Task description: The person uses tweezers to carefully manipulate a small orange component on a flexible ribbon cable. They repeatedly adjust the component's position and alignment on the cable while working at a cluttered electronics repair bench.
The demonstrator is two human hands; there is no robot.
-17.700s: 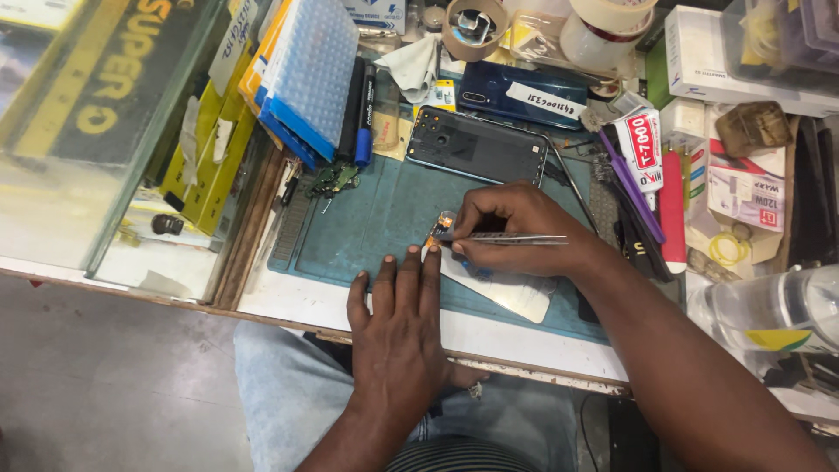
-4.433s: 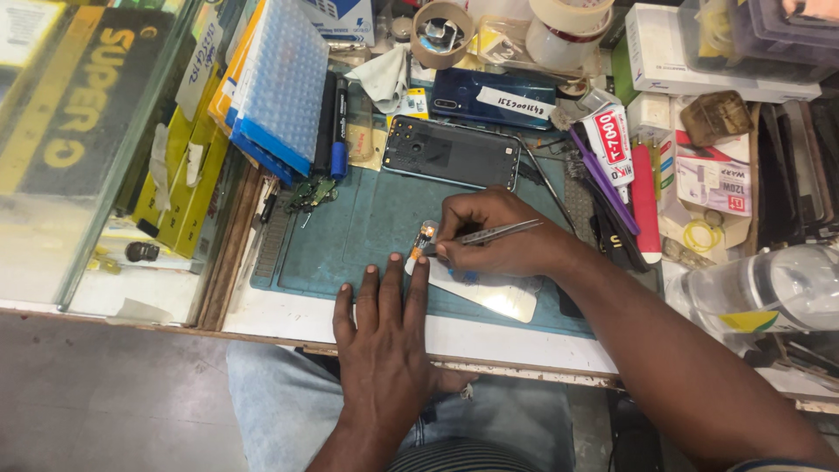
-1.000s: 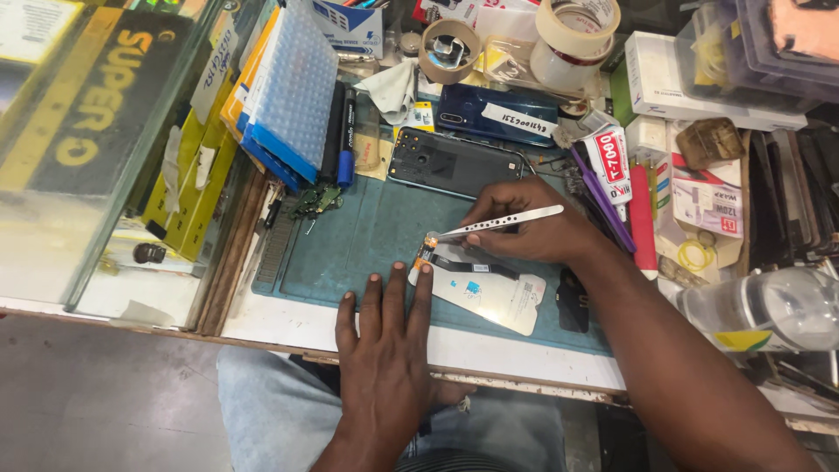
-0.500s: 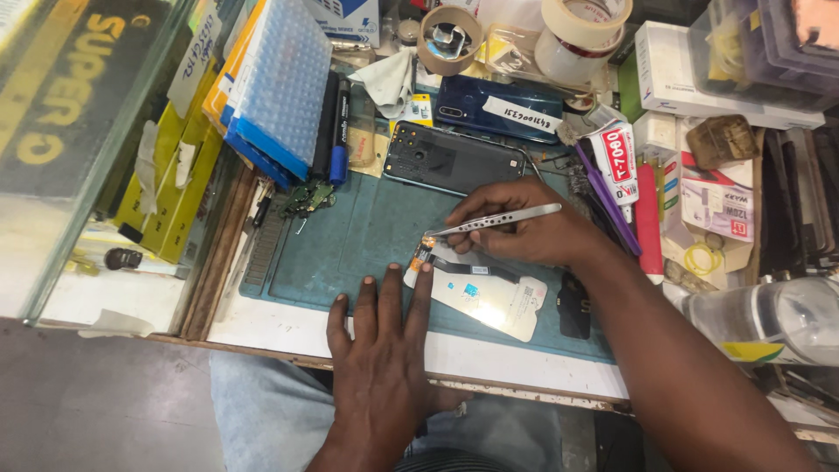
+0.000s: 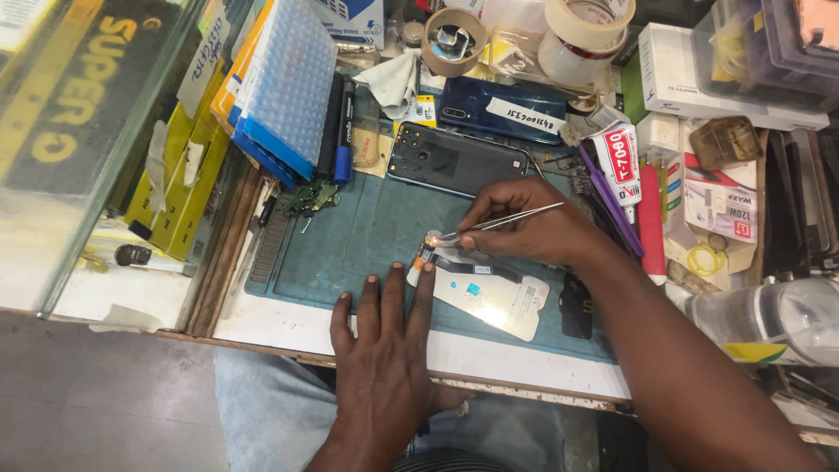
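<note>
Compared with half a second earlier, little has shifted: both hands sit in the same spots and only the view has crept slightly.

Small shiny part point(image 5: 431, 237): sits on the top corner of the pale phone panel point(image 5: 485, 295), catching bright light. What kind of part it is, too small to tell. The panel lies flat on the teal work mat point(image 5: 358, 249), near the front edge of the bench.

Tweezers point(image 5: 498, 223): tips meet right at the shiny part. Right hand point(image 5: 533, 229) pinches them between thumb and fingers, its heel resting on the mat, likely to steady the fine tip work.

Left hand point(image 5: 384, 350): flat, palm down, fingers spread lightly. One fingertip touches the panel's near corner, apparently pinning it so it cannot slide under the tweezers.

Surroundings: dark phone back point(image 5: 459, 162) lies face down at the mat's far edge, just beyond the right hand. Blue phone point(image 5: 502, 107) with a white label strip sits behind it. Small green circuit board point(image 5: 313, 197) rests at the mat's upper left corner, well apart from the work. Glue tube point(image 5: 622, 157) lies to the right; tape rolls point(image 5: 585, 31) stand at the back. Blue tray point(image 5: 293, 83) leans at left.
</note>
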